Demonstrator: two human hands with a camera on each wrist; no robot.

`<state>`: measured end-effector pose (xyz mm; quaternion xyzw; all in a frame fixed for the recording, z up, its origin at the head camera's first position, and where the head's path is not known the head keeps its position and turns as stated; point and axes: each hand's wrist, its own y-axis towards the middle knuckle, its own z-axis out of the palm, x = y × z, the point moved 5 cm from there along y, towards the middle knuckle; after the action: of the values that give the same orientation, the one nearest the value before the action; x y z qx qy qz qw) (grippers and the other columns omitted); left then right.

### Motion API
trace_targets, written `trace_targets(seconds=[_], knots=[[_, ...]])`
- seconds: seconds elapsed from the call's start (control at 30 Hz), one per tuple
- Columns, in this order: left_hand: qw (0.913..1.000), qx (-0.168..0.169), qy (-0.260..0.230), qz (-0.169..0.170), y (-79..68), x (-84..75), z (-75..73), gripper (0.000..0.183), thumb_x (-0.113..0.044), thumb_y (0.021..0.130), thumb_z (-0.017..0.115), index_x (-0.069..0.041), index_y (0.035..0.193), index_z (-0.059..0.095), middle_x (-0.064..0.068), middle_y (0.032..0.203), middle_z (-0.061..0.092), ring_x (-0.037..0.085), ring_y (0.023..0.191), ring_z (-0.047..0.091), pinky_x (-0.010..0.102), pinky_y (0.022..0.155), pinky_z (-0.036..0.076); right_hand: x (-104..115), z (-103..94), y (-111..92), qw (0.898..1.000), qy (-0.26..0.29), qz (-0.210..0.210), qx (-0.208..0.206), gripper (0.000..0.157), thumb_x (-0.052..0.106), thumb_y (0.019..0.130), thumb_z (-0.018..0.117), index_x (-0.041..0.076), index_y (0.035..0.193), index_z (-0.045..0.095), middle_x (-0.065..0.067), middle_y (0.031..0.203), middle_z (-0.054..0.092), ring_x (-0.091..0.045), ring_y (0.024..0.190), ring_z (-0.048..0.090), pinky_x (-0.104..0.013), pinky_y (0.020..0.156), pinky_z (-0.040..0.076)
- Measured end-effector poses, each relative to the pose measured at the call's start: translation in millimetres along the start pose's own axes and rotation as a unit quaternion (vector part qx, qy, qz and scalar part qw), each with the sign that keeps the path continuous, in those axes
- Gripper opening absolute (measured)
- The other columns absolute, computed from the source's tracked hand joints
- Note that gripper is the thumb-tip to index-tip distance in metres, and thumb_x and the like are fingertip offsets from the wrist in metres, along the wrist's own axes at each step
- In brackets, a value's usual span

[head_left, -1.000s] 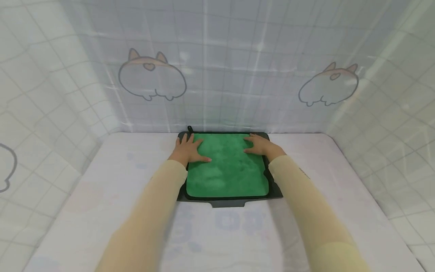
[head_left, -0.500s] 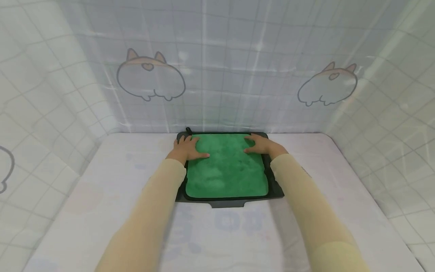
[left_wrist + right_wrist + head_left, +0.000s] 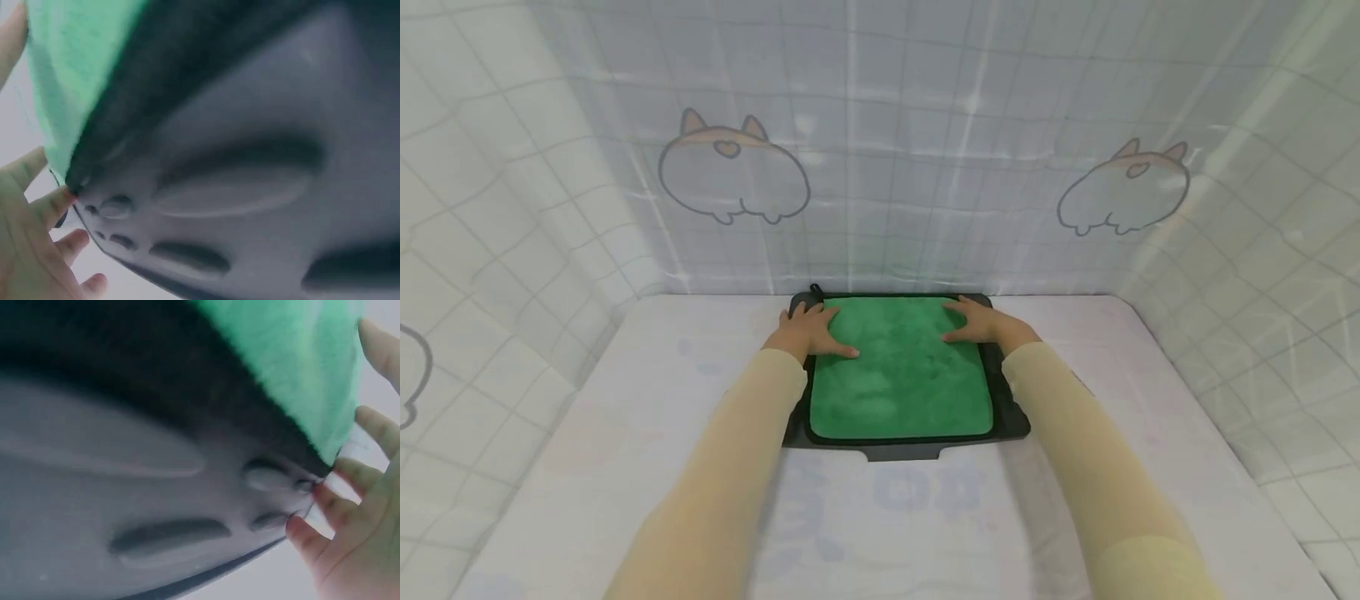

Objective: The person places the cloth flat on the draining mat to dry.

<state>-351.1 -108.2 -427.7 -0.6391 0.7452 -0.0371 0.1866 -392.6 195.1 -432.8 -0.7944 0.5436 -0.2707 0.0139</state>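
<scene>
In the head view, a black tray-like board [image 3: 902, 452] bears a rounded rectangular green plush pad [image 3: 902, 383] with dark edging. My left hand [image 3: 805, 330] rests at the board's far left corner, fingers spread and thumb over the green pad. Opposite it, my right hand [image 3: 988, 323] touches the far right part, thumb and a finger reaching onto the pad. Left wrist view: fingertips of the left hand [image 3: 31, 234] meet the board's edge beside oval shapes in its dark surface [image 3: 237, 194]. The right hand [image 3: 359, 519] touches the matching edge with its fingertips in the right wrist view.
A pale printed cloth [image 3: 685, 400] covers the table under the board. Behind it hangs a translucent gridded curtain [image 3: 895, 150] with cartoon animal drawings, close to the board's far edge. Gridded sheets also stand left and right. A small black loop [image 3: 816, 289] sticks up at the far left corner.
Both hands have shifted slightly outward, the left one to the left and the right one to the right. The board stays nearly in place, its near right corner showing a little more.
</scene>
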Motion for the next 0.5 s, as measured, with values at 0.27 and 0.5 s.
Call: trace_targets(seconds=[0.27,0.5], knots=[[0.9988,-0.031,-0.022,0.03,-18.9,11.4,-15.5,0.09,-0.068,0.081,0.048,-0.017,0.148,0.019,0.017,0.152,0.011,0.044,0.136,0.003,0.063,0.105,0.004,3.1,-15.7,-18.5,0.999,-0.013,-0.02,-0.032,0.075,0.045,0.088,0.058,0.014,0.147,0.023,-0.017,0.152,0.011,-0.037,0.138,0.012,-0.056,0.105,0.021],[0.9909,-0.108,0.008,0.08,-52.1,26.4,-31.8,0.076,-0.061,0.088,0.044,-0.015,0.146,0.026,0.018,0.15,0.018,0.044,0.136,0.008,0.061,0.105,0.007,5.3,-27.7,-40.1,0.997,-0.027,-0.044,-0.065,0.074,0.048,0.089,0.054,0.014,0.147,0.024,-0.022,0.152,0.005,-0.042,0.136,0.014,-0.06,0.102,0.023]])
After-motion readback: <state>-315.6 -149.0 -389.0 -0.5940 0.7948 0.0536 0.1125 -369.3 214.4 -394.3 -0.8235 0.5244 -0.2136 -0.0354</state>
